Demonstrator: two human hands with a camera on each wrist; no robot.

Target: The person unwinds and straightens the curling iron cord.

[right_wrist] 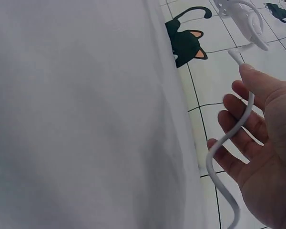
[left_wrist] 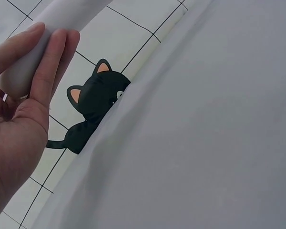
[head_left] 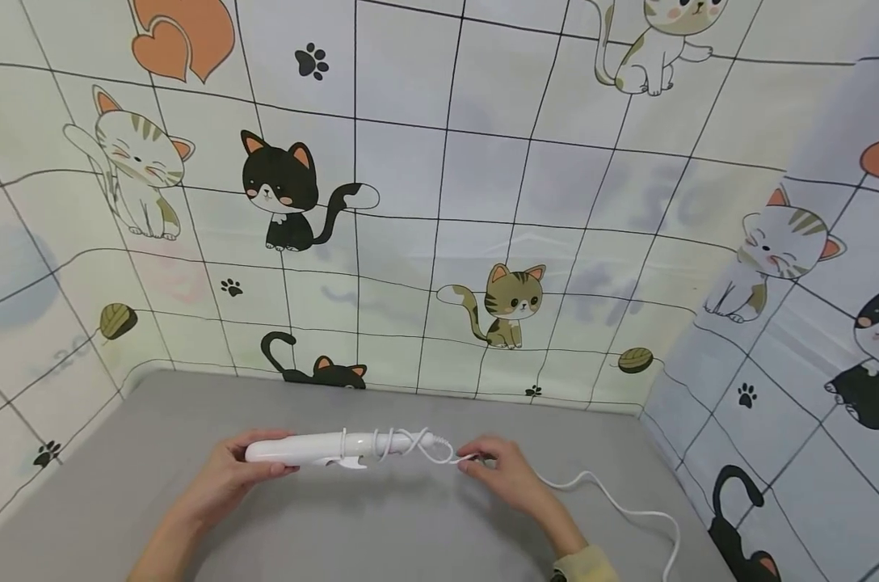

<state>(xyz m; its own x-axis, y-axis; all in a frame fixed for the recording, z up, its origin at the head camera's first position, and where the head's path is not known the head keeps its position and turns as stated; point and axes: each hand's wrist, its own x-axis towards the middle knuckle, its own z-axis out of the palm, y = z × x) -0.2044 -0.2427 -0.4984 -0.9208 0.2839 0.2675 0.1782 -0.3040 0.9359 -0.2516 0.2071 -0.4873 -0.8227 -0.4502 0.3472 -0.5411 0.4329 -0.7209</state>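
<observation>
Above the grey tabletop [head_left: 323, 537], a person's left hand [head_left: 225, 473] holds a white wand-shaped appliance [head_left: 304, 449] crosswise, its grip clasped round the left end, thumb on the near side. White cord [head_left: 632, 512] loops about the appliance's right end. Farther right, the right hand's [head_left: 510, 478] grip pinches that cord between thumb and forefinger; beyond, it trails right, then bends nearer. Cat-printed backdrop [head_left: 403, 186] rises at the far side.

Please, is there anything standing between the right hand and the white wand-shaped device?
Only a loop of the white cord, which the right hand pinches, lies between it and the white wand-shaped device. No other object is visible in the gap.
</observation>
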